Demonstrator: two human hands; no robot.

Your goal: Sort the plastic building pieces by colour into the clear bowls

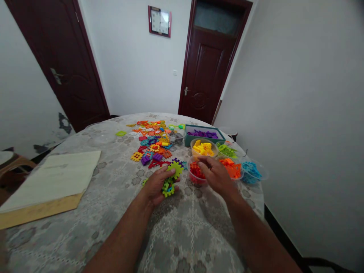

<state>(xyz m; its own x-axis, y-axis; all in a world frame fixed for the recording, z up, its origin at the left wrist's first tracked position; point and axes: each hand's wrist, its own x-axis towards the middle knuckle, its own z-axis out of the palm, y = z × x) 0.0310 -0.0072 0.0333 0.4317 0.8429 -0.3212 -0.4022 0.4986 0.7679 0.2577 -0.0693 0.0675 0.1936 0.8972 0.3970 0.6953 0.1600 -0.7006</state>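
My left hand (157, 184) is closed around several lime-green interlocking plastic pieces (175, 169), notched along their edges; a bit of purple and blue shows among them. My right hand (217, 174) hovers over the clear bowl of red pieces (195, 172), its thumb and fingers drawn together. Whatever may be between those fingertips is hidden. Just behind sits a bowl of yellow pieces (203, 148), and the orange pieces (231, 168) lie in another bowl, partly covered by my right hand.
Loose mixed-colour pieces (155, 140) spread over the table's middle and back. A green box (188, 139) holds purple pieces. Bowls of green pieces (227, 150) and blue pieces (250, 171) stand at the right edge. Paper sheets on a board (54, 178) lie at the left.
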